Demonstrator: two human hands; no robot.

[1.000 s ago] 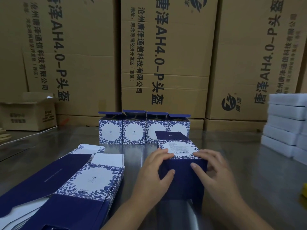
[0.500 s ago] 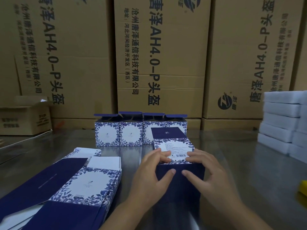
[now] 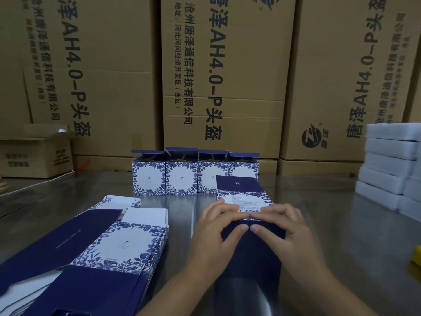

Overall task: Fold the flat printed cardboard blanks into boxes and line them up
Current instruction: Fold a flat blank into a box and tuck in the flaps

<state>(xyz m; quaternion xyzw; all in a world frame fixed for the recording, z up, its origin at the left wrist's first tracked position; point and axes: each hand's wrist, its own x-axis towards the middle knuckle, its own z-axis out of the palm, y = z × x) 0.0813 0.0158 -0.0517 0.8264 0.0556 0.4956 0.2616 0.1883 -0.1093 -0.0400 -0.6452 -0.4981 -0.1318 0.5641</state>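
A half-folded blue-and-white printed box [image 3: 251, 256] stands on the steel table [image 3: 346, 226] in front of me, its dark blue face toward me and a blue flap raised at its far end. My left hand [image 3: 210, 236] and my right hand [image 3: 290, 233] grip its near top edge. Their fingers curl over the barcode panel, and the thumbs meet on the dark face. A row of several folded boxes [image 3: 182, 176] with open top flaps stands behind it. A stack of flat blanks [image 3: 127, 242] lies at the left.
Tall brown shipping cartons [image 3: 227, 76] wall off the back of the table. A small open carton [image 3: 34, 153] sits at the far left. Stacked white foam blocks [image 3: 387, 165] stand at the right, and a yellow object [image 3: 417, 258] shows at the right edge.
Both hands have slid inward along the box's near top edge. The thumbs, apart before, now touch at the middle of the dark face. The box has barely shifted.
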